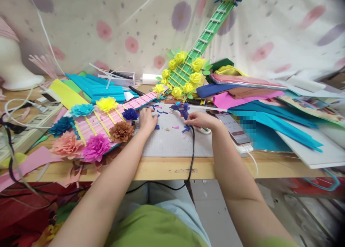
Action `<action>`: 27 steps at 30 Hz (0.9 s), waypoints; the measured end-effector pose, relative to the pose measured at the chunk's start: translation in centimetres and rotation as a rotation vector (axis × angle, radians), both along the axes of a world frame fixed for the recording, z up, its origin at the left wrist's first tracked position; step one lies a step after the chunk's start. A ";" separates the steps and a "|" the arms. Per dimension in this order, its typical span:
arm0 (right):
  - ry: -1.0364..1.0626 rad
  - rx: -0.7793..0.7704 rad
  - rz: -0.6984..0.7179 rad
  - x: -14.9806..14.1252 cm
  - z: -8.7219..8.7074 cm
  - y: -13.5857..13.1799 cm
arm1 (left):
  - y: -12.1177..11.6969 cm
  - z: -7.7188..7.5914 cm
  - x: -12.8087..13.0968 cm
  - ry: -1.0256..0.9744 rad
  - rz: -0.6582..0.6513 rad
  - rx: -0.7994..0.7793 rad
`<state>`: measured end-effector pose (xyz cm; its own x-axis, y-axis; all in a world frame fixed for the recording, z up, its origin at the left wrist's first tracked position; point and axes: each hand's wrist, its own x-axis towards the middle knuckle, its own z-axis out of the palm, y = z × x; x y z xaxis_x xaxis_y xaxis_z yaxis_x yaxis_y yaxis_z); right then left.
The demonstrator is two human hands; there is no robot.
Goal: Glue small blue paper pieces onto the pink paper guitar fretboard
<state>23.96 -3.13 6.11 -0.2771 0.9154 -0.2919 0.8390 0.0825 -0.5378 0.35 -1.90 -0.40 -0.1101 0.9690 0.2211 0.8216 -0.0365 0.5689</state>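
Observation:
My left hand point(147, 120) rests on the grey board point(172, 146), fingers bent down and close together beside small dark blue scraps point(157, 127). Whatever lies under its fingertips is hidden. With closed fingers, my right hand point(199, 120) grips the lower end of the handle of a blue glue gun point(182, 109). The gun lies low over the board, nozzle to the left, and a black cord point(193, 142) runs from it over the table edge. Left of my left hand lies a pink paper guitar point(90, 126) ringed with coloured paper flowers.
A green paper guitar point(199, 47) with yellow flowers leans at the back. To the right are a phone point(234, 127) and stacked coloured paper point(272, 117). A power strip point(32, 128) and cables lie at left. Behind stands a small box point(122, 78) of tools.

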 end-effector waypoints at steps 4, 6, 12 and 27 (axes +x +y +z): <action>-0.153 0.284 -0.252 0.4 -1.3 0.9 | 0.8 -0.3 -0.3 0.022 0.021 -0.065; -0.061 0.362 -0.320 -0.3 -2.6 1.4 | 0.9 -0.5 -0.5 0.013 0.015 -0.067; 0.187 0.377 -0.391 -2.7 -5.6 2.3 | 0.7 -0.4 -1.0 -0.085 -0.021 -0.030; 0.224 0.422 -0.520 -3.3 -6.7 2.1 | 0.0 -1.0 -1.6 -0.351 -0.058 -0.038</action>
